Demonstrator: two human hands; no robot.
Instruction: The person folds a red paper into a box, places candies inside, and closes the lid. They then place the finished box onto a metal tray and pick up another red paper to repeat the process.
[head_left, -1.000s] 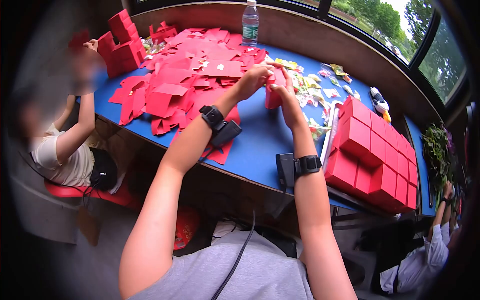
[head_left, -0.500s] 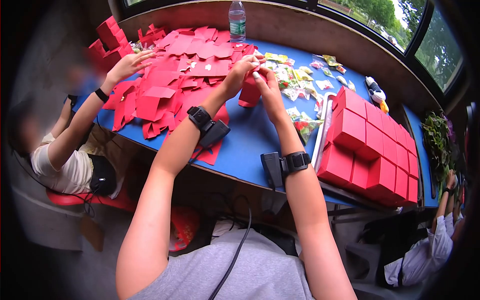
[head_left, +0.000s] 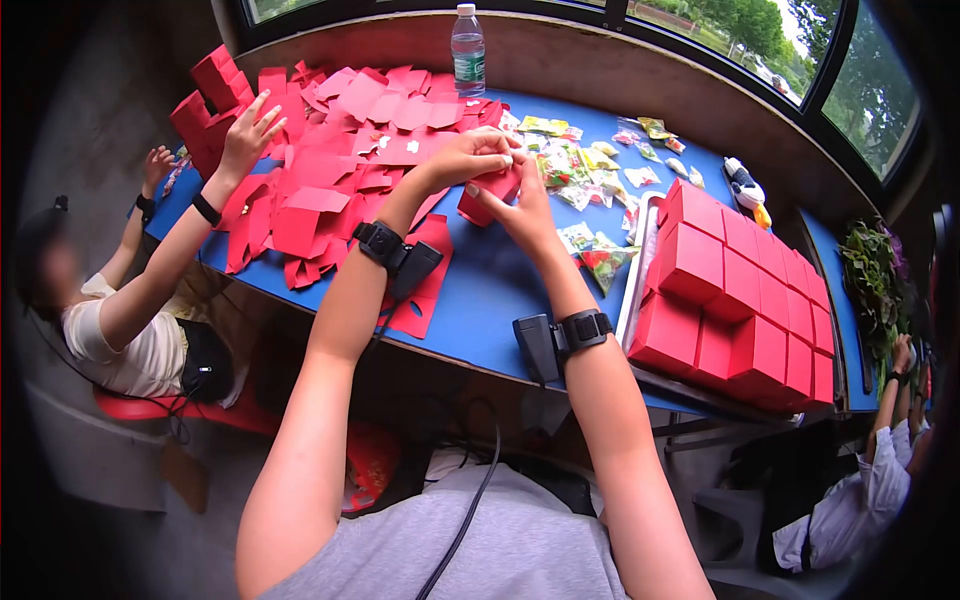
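Observation:
Above the blue table, my left hand (head_left: 462, 160) and my right hand (head_left: 526, 214) meet around a small red paper box (head_left: 476, 211). The fingers of my left hand curl over its top edge, pinching near the upper corner. From the right side, my right hand grips the box, its thumb lying across the near face. Part of the box is hidden behind the fingers. Wrapped candies (head_left: 565, 160) lie just beyond and right of my hands. Flat red paper pieces (head_left: 330, 190) are heaped to the left.
A tray (head_left: 645, 235) of finished red boxes (head_left: 745, 290) stands at right. A water bottle (head_left: 468, 55) is at the back. On the left, a co-worker's hand (head_left: 245, 140) is raised near stacked red boxes (head_left: 220, 80). Green leafy stems (head_left: 870, 290) lie far right.
My hands and the box have shifted slightly left and down in view. My right thumb has moved down the box's face. The co-worker's near hand has turned upward and moved left.

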